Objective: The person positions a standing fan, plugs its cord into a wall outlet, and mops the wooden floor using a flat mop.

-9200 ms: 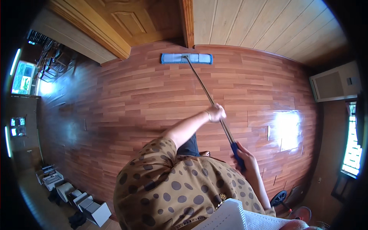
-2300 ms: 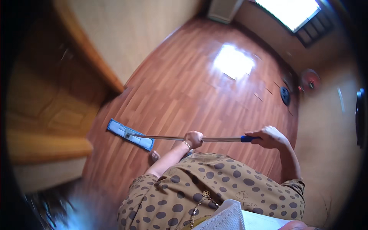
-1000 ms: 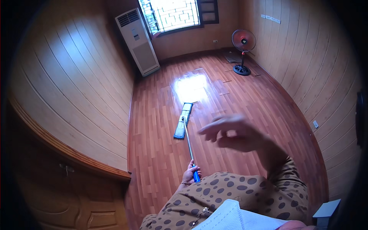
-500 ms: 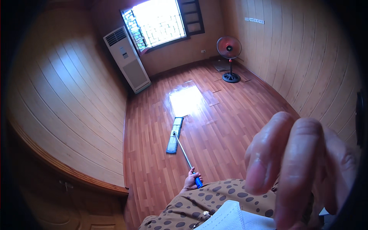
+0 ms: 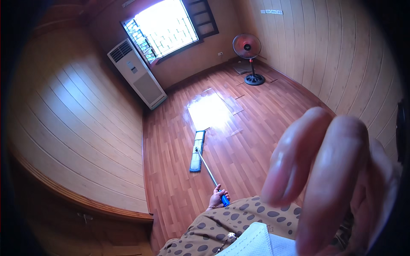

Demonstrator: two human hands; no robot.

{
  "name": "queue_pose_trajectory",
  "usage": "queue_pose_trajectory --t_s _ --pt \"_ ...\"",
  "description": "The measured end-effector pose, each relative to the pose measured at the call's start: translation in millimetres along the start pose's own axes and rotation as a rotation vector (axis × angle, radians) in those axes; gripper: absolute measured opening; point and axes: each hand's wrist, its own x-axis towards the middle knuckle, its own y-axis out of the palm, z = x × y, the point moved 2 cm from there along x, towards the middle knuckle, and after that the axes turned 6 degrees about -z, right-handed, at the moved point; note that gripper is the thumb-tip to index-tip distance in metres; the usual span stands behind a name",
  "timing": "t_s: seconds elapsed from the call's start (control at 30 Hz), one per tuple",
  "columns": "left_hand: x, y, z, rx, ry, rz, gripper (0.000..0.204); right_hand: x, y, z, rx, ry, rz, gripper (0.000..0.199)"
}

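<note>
My left hand (image 5: 217,198) is closed around the blue grip at the top of a flat mop's (image 5: 208,169) thin pole. The mop's long, narrow head (image 5: 197,151) lies on the wood-plank floor, with a blue fringe and a pale middle. Its far end is beside a bright patch of window light. Very close to the camera, my right hand (image 5: 333,179) is raised at the right, large and slightly blurred. Its fingers are loosely bent with a gap between them, and nothing shows in them. Below lies my brown spotted clothing (image 5: 239,217) with a white cloth piece (image 5: 260,241) over it.
A tall white floor-standing air conditioner (image 5: 137,74) stands against the left wall. A pedestal fan (image 5: 252,64) is in the far right corner, near a dark flat object. Wood-panelled walls run along both sides. A barred window (image 5: 166,30) opens at the back, and a wooden door (image 5: 89,230) is at lower left.
The view has tilted slightly, shifting the room in the picture. My right hand has risen a little and come closer to the camera. My left hand keeps its hold on the mop.
</note>
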Motion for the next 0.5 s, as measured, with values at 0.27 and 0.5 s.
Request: queue_pose_trajectory --t_s 0.27,0.5 --pt "-8.6 11.2 -2.7 0.035 -0.016 -0.016 0.051 12.5 17.4 9.2 -0.039 0.072 -0.057 0.03" --pt "-11.7 6.7 -0.9 0.03 -0.005 -0.006 0.052 19.2 12.1 5.0 -0.053 0.147 -0.1 0.027"
